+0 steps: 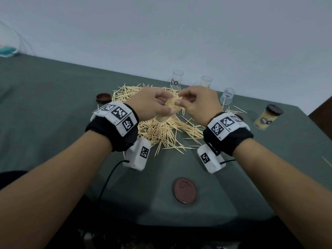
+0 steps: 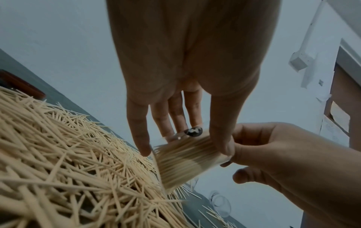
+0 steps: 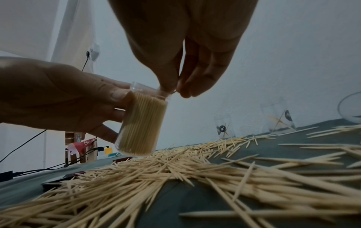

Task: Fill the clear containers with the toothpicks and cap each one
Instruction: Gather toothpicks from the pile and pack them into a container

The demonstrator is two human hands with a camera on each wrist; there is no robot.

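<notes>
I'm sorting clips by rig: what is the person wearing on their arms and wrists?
Both forearms are bare, with no sleeves. The left hand and right hand have no gloves. Each wrist carries a black band with white blocks printed with black-and-white square codes, and a white box hanging below with a black cable.

Head cam looks down from above at the table (image 1: 53, 97); both wrist cams sit low and close, sharing the toothpick pile (image 1: 161, 130) view.
</notes>
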